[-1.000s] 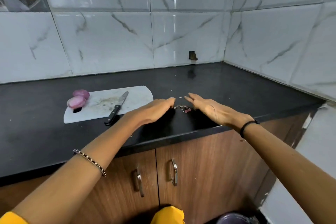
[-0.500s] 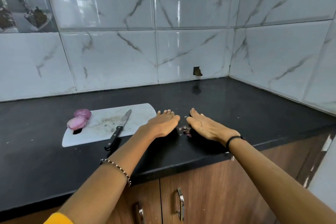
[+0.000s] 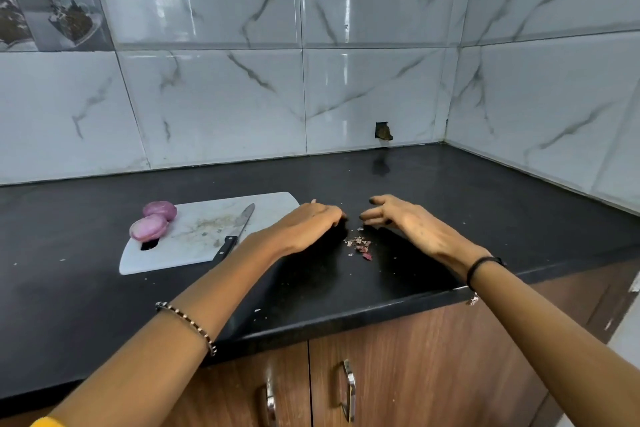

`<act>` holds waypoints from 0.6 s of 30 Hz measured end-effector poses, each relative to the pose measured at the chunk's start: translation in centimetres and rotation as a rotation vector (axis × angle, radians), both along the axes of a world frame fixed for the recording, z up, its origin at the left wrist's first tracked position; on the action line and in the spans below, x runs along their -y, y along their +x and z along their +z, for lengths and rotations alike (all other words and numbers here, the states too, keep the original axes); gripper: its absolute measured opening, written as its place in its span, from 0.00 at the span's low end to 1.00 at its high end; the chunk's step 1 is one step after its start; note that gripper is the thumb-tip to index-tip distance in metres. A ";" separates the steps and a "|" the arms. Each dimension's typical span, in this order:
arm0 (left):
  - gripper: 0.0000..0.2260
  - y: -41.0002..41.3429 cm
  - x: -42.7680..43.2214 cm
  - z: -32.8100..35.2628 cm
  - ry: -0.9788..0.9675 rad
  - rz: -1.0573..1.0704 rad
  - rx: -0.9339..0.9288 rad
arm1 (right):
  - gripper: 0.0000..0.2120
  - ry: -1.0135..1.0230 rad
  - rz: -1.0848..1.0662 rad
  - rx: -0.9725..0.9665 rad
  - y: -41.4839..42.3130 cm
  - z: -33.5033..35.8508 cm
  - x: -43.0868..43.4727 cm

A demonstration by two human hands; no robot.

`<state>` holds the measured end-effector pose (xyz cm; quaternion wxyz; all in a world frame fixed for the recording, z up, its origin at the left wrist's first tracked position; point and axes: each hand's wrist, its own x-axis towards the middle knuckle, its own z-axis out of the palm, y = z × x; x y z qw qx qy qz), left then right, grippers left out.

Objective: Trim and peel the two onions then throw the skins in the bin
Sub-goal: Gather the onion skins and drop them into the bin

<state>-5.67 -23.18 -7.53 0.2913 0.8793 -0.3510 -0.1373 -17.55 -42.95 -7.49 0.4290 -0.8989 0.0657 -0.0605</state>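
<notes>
Head view: left hand (image 3: 308, 222) and right hand (image 3: 410, 227) are reaching palm-down over the black countertop (image 3: 485, 204), fingers loosely bent, grasping nothing, flanking onion-skin scraps (image 3: 360, 246). 2 peeled onions (image 3: 152, 227) are lying at the cutting board's (image 3: 194, 253) left end; a knife (image 3: 237, 230) is lying toward its right.

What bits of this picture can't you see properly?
- Bin: not in the head view at all.
- Under the left hand: its own back hides the palm, so whether it holds anything is unclear.
- Hole in the wall: too small and dark to see inside.
- Cupboard doors: cut off by the bottom edge.
</notes>
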 end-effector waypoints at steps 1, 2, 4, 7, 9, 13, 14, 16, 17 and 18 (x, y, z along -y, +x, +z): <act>0.18 0.1 0.4 0.0 0.029 0.008 0.006 | 0.30 -0.030 -0.007 -0.022 0.4 0.0 -0.4; 0.20 0.0 0.9 0.0 0.074 0.009 0.013 | 0.30 -0.077 -0.006 -0.066 0.8 -0.1 -0.8; 0.26 0.0 1.9 -0.2 0.178 0.012 0.048 | 0.26 -0.145 0.000 -0.123 1.5 0.0 -1.8; 0.30 -0.1 2.0 -0.1 0.211 0.022 0.093 | 0.23 -0.142 0.020 -0.110 1.3 0.2 -2.4; 0.28 -0.5 1.2 -0.5 0.195 0.009 0.086 | 0.24 -0.141 0.034 -0.084 0.4 0.1 -2.2; 0.28 -1.9 -0.5 -1.4 0.128 -0.027 0.056 | 0.24 -0.149 0.091 -0.080 -1.8 -0.3 -2.3; 0.29 -2.3 -0.8 -1.6 0.124 -0.038 0.066 | 0.24 -0.157 0.094 -0.083 -2.2 -0.4 -2.4; 0.27 -3.1 -1.2 -1.9 0.121 -0.061 0.068 | 0.26 -0.164 0.098 -0.081 -2.9 -0.5 -2.8; 0.26 -3.8 -1.5 -1.7 0.113 -0.068 0.062 | 0.28 -0.162 0.100 -0.074 -3.6 -0.3 -3.0; 0.25 -4.2 -1.9 -1.6 0.104 -0.056 0.044 | 0.31 -0.157 0.103 -0.073 -4.0 -0.1 -3.0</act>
